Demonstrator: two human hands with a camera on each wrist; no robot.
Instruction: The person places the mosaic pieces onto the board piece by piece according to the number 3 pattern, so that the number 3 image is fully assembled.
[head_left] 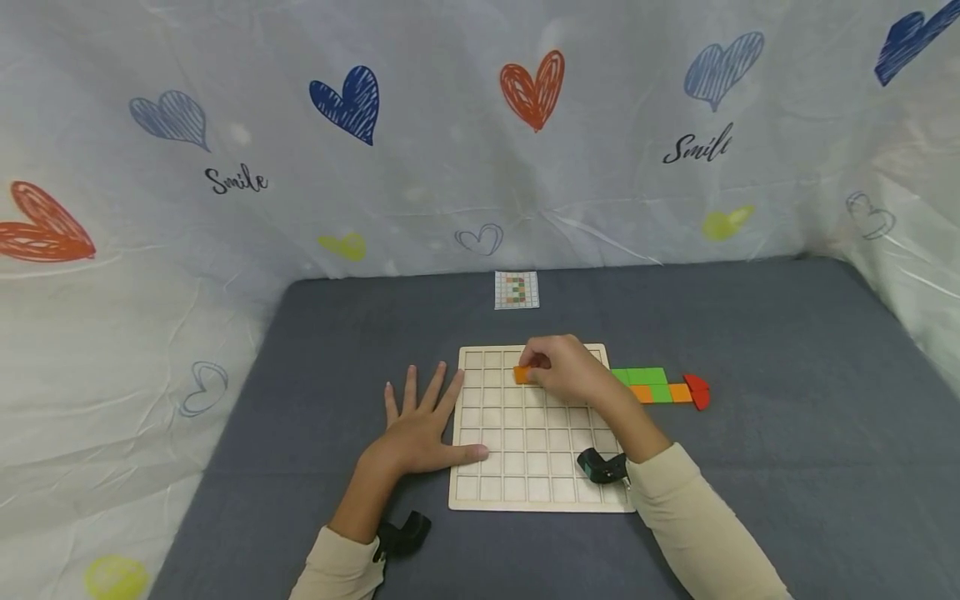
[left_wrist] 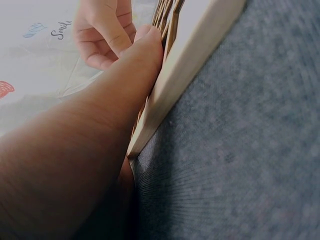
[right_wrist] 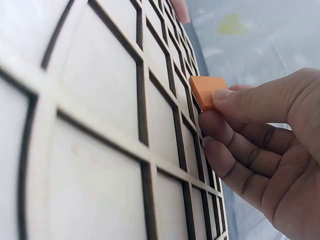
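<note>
A pale wooden grid board (head_left: 491, 492) with square recesses lies on the grey cloth. My right hand (head_left: 568, 368) pinches an orange square tile (right_wrist: 202, 90) between thumb and fingers over an upper row of the board. In the head view that tile (head_left: 521, 375) shows just left of the fingertips. With fingers spread, my left hand (head_left: 422, 433) lies flat at the board's left side, its thumb resting on the board's edge. The left wrist view shows that thumb (left_wrist: 150, 42) against the wooden rim.
Right of the board lie green tiles (head_left: 647, 377), orange tiles (head_left: 679, 392) and red rounded pieces (head_left: 697, 392). A small card (head_left: 517, 290) with a coloured grid pattern lies beyond the board. A white curtain (head_left: 420, 183) printed with hearts hangs behind the grey table (head_left: 787, 467).
</note>
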